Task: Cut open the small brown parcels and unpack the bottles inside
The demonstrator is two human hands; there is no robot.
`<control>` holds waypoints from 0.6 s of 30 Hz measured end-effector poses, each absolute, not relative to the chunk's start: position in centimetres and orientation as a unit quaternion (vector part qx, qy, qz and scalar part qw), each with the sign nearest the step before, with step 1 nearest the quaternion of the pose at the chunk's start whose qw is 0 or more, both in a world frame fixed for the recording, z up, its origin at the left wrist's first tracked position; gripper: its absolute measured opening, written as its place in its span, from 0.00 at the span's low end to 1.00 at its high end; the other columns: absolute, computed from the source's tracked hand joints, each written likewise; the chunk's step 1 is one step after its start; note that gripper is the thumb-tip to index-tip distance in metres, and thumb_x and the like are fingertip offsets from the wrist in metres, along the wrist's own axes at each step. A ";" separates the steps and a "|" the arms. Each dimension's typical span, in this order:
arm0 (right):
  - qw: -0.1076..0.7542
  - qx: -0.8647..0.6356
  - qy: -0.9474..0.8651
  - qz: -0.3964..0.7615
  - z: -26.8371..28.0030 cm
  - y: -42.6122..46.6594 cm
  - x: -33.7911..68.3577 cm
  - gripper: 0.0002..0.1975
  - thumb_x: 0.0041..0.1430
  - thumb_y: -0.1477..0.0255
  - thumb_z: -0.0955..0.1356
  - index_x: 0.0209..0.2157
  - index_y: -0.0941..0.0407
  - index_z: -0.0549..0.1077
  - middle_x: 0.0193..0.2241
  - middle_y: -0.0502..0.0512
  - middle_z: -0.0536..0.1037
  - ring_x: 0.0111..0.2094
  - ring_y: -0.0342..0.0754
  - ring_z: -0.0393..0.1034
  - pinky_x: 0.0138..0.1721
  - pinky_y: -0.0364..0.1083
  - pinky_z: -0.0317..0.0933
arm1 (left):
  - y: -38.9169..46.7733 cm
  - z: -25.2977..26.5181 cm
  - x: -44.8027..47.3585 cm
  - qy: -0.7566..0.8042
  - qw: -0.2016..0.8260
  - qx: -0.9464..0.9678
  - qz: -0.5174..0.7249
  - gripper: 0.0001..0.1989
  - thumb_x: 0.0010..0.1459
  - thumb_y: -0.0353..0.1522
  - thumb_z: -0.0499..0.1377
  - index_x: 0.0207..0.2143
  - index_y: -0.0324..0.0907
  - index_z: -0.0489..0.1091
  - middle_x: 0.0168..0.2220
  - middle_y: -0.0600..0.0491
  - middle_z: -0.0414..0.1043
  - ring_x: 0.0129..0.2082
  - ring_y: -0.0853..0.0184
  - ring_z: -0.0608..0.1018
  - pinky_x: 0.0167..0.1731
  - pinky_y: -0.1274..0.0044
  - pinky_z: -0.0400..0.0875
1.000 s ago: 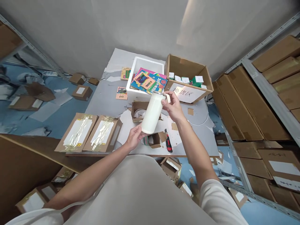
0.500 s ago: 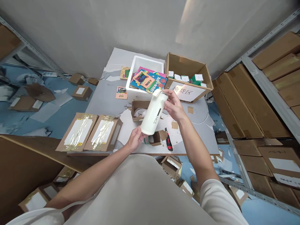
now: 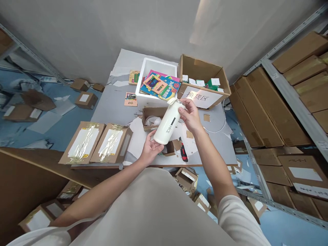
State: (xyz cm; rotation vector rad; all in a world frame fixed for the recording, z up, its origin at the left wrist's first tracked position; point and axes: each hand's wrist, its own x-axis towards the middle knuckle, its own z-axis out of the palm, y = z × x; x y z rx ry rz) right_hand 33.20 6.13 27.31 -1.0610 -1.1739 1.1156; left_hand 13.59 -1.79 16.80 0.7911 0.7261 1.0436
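A cream-white water bottle (image 3: 167, 122) with dark lettering on its side is held tilted above the table, its lidded end up and to the right. My right hand (image 3: 190, 114) is closed around the upper end, near the cap. At the base, my left hand (image 3: 151, 147) cups the bottle from below, its fingers around the bottom edge. Behind the bottle sits a small open cardboard box (image 3: 150, 118) with clear plastic wrapping inside. A red and black utility knife (image 3: 183, 152) lies to the right, beside a small opened carton (image 3: 169, 149).
Two taped parcels (image 3: 110, 143) stand at the table's left front. At the back are a white foam box (image 3: 147, 101) with books and a labelled cardboard box (image 3: 202, 99) holding green-and-white boxes. Shelving with cartons (image 3: 266, 106) rises on the right. Cartons lie on the floor.
My left hand has shifted its hold, with more of the palm and fingers now under the base. The bottle stays at nearly the same tilt. The view has shifted slightly.
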 end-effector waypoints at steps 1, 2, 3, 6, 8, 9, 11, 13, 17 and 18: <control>0.569 -0.453 -0.500 0.470 27.3 6.0 33.3 0.24 0.46 0.55 0.74 0.43 0.48 0.69 0.47 0.51 0.71 0.42 0.47 0.69 0.36 0.45 0.69 | -1.8 16.8 13.6 0.335 0.729 0.360 0.476 0.42 0.43 0.42 0.70 0.57 0.47 0.54 0.45 0.49 0.74 0.43 0.63 0.78 0.47 0.67 0.72; 0.569 -0.452 -0.504 0.467 27.3 5.9 33.4 0.25 0.45 0.55 0.74 0.44 0.48 0.69 0.48 0.51 0.71 0.43 0.48 0.69 0.37 0.46 0.69 | -1.9 16.8 13.6 0.336 0.729 0.357 0.478 0.39 0.44 0.43 0.70 0.55 0.46 0.56 0.45 0.48 0.74 0.43 0.63 0.78 0.47 0.67 0.72; 0.568 -0.450 -0.509 0.463 27.3 5.7 33.6 0.27 0.45 0.55 0.74 0.46 0.48 0.68 0.49 0.52 0.71 0.44 0.48 0.69 0.39 0.46 0.69 | -1.9 16.7 13.6 0.333 0.731 0.352 0.480 0.37 0.45 0.46 0.68 0.53 0.45 0.58 0.46 0.48 0.74 0.44 0.62 0.78 0.47 0.66 0.72; 0.559 -0.440 -0.536 0.454 27.1 5.5 34.2 0.27 0.46 0.54 0.74 0.48 0.48 0.68 0.51 0.53 0.70 0.45 0.49 0.68 0.42 0.49 0.68 | -2.1 16.4 13.4 0.324 0.740 0.340 0.482 0.34 0.48 0.54 0.62 0.50 0.42 0.64 0.50 0.43 0.72 0.47 0.57 0.76 0.46 0.64 0.73; 0.553 -0.440 -0.555 0.439 26.7 5.5 34.7 0.26 0.47 0.55 0.74 0.46 0.48 0.68 0.50 0.53 0.71 0.45 0.48 0.69 0.43 0.49 0.67 | -2.3 16.2 13.4 0.333 0.741 0.330 0.481 0.34 0.50 0.56 0.58 0.49 0.39 0.68 0.51 0.42 0.72 0.48 0.55 0.76 0.47 0.63 0.73; 0.549 -0.442 -0.565 0.429 26.5 5.5 34.9 0.26 0.47 0.55 0.74 0.45 0.49 0.68 0.50 0.53 0.71 0.45 0.48 0.68 0.44 0.49 0.66 | -2.4 16.1 13.4 0.338 0.741 0.325 0.481 0.34 0.51 0.56 0.57 0.49 0.39 0.69 0.51 0.41 0.72 0.49 0.55 0.76 0.47 0.62 0.73; 0.535 -0.448 -0.587 0.411 26.3 5.6 35.3 0.26 0.47 0.53 0.73 0.45 0.49 0.67 0.48 0.53 0.72 0.46 0.48 0.68 0.46 0.49 0.65 | -2.5 15.9 13.5 0.344 0.741 0.321 0.479 0.34 0.51 0.56 0.56 0.48 0.38 0.70 0.51 0.40 0.72 0.49 0.54 0.76 0.47 0.62 0.73; 0.516 -0.452 -0.611 0.395 26.3 5.7 35.7 0.29 0.47 0.50 0.72 0.47 0.49 0.66 0.47 0.53 0.73 0.47 0.49 0.68 0.46 0.49 0.65 | -2.6 15.8 13.6 0.343 0.740 0.326 0.477 0.35 0.51 0.56 0.57 0.48 0.37 0.70 0.50 0.40 0.73 0.49 0.54 0.76 0.47 0.63 0.73; 0.467 -0.455 -0.675 0.346 27.5 5.6 36.4 0.36 0.49 0.46 0.69 0.55 0.49 0.63 0.48 0.56 0.71 0.49 0.53 0.67 0.48 0.53 0.64 | -2.6 15.6 13.6 0.346 0.734 0.347 0.469 0.35 0.51 0.57 0.56 0.47 0.36 0.71 0.46 0.41 0.75 0.46 0.56 0.77 0.44 0.66 0.74; 0.454 -0.455 -0.692 0.330 27.9 5.5 36.5 0.36 0.49 0.45 0.68 0.55 0.50 0.64 0.48 0.57 0.71 0.49 0.54 0.67 0.49 0.54 0.63 | -2.6 15.5 13.7 0.350 0.732 0.356 0.464 0.36 0.52 0.58 0.55 0.46 0.35 0.71 0.44 0.41 0.76 0.45 0.56 0.77 0.44 0.66 0.74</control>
